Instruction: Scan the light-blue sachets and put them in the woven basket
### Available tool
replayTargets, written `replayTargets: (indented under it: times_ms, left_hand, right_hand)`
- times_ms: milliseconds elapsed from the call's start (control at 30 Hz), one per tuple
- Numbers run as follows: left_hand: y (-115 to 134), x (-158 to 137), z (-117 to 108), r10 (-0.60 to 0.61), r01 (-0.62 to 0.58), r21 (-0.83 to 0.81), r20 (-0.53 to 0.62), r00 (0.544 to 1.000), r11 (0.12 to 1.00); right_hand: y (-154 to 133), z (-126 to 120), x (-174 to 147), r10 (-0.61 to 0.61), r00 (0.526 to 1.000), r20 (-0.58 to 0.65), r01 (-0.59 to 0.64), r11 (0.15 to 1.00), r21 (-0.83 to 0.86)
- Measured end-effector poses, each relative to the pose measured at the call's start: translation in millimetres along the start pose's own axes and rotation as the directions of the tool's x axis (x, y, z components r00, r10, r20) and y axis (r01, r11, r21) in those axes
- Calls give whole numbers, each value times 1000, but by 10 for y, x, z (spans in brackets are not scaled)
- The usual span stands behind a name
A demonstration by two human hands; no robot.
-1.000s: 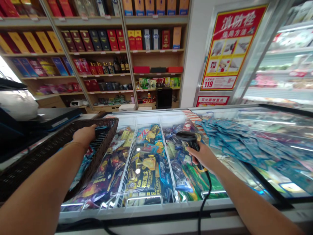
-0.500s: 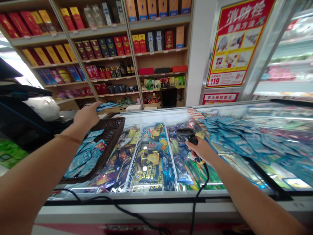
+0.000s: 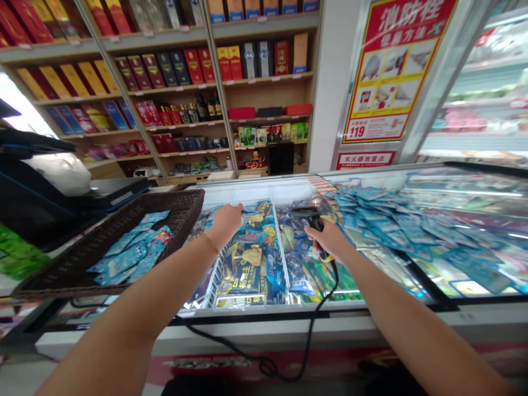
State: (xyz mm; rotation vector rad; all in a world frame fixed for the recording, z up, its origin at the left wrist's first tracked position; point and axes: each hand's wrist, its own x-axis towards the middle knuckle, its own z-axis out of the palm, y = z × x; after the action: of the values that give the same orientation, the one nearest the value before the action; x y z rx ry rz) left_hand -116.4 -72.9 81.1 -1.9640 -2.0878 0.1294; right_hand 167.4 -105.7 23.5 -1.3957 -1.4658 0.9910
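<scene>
Over the freezer, my left hand (image 3: 226, 224) is closed on a small blue packet (image 3: 248, 211), mostly hidden by the fingers, with only a thin edge showing. My right hand (image 3: 330, 240) grips a black handheld barcode scanner (image 3: 314, 221) by its handle, the head turned toward the left hand. From the scanner a black cable (image 3: 310, 330) hangs over the freezer's front edge. Left of me, a brown wicker basket (image 3: 190, 212) holds several blue packets (image 3: 126, 258). A large heap of similar blue packets (image 3: 383, 220) lies on the glass to the right.
Below my hands, the chest freezer (image 3: 342, 323) holds bagged ice creams (image 3: 247, 275) between white wire dividers (image 3: 280, 242). Black counter equipment (image 3: 37, 192) stands at the left. Shelves of boxes (image 3: 173, 91) rise behind; a red fire-hydrant sign (image 3: 396, 71) is on the right.
My left hand has moved right with the blue packet, from above the basket to over the freezer, nearer the scanner. My right hand still holds the scanner. The view has shifted slightly.
</scene>
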Motion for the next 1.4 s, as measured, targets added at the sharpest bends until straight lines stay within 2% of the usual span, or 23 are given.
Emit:
replayTargets:
  times_ms: [133, 267, 400, 533, 600, 667, 767, 867, 1067, 1133, 1200, 1300, 1400]
  left_hand:
    - [-110, 141, 348, -117, 116, 14, 48, 992, 993]
    - [-164, 184, 472, -188, 190, -27, 67, 980, 981]
    - [-214, 175, 414, -240, 256, -100, 146, 960, 962]
    - [-362, 237, 348, -217, 265, -170, 256, 942, 949]
    - [-422, 293, 333, -229, 277, -182, 246, 942, 943]
    - [-443, 347, 325, -222, 254, -164, 189, 957, 953]
    - [-414, 413, 317, -107, 127, -143, 136, 985, 982]
    - [-368, 465, 301, -23, 44, -142, 146, 989, 989]
    - [-325, 507, 233, -92, 121, -160, 174, 980, 980]
    - [-311, 494, 183, -83, 100, -162, 110, 990, 982]
    - [-282, 470, 106, -101, 93, -157, -44, 994, 983]
    - [-135, 404, -31, -114, 71, -175, -252, 961, 982]
    - [224, 279, -92, 12, -74, -200, -293, 956, 977]
  right_hand:
    - [-20, 1, -17, 5, 1000, 27, -4, 999, -52]
    - [-31, 0, -32, -3, 999, 41, 8, 994, -110]
    - [-17, -5, -22, -5, 999, 33, 9, 992, -125]
    - [-3, -3, -10, -12, 999, 42, 17, 992, -122]
    - [6, -2, -4, -14, 999, 42, 19, 994, -108]
    - [17, -1, 2, -15, 999, 39, 18, 995, -96]
    - [30, -2, 11, -16, 999, 45, 19, 996, -83]
    - [41, -2, 25, -1, 999, 37, 4, 997, -74]
    - [35, 17, 46, 4, 999, 32, -3, 999, -34]
    - [22, 22, 37, 6, 999, 38, -5, 1000, -15]
    - [8, 16, 29, 4, 999, 42, -4, 1000, 1]
    - [-8, -27, 36, -1, 1000, 23, 1, 1000, 0]
    - [-40, -115, 58, -13, 1000, -24, 14, 1000, 24]
